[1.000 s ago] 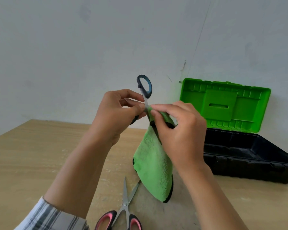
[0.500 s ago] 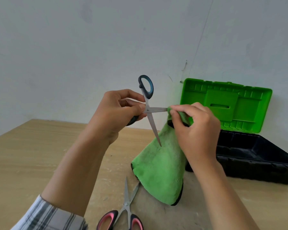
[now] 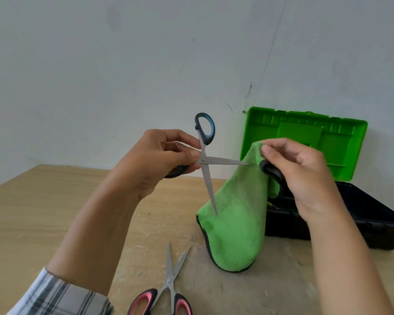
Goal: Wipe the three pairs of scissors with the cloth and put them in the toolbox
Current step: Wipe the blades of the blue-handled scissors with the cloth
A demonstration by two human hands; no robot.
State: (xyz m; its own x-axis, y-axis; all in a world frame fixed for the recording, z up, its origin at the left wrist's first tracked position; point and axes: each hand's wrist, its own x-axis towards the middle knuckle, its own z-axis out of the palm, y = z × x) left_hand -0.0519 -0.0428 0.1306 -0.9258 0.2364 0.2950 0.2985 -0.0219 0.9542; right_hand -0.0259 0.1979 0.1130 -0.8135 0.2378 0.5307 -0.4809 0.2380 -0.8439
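Mid-frame, the right hand (image 3: 305, 176), fingers pinching the green cloth (image 3: 237, 221), has slid out to the tip of the sideways blade. Fingers of the left hand (image 3: 157, 160) pinch the opened blue scissors (image 3: 203, 159) at the pivot. That blade looks wiped; the downward one likely comes next, then the toolbox (image 3: 364, 214) at right.

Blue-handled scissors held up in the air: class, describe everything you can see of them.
The blue-handled scissors have dark loops lined in blue and steel-looking blades joined by a small pivot screw. They are open wide: one blade points right, the other down. The left hand pinches them near the pivot; one loop stands above it, the other is mostly hidden in it. The right-pointing tip reaches the green cloth that the right hand holds; the other blade shows in front of it.
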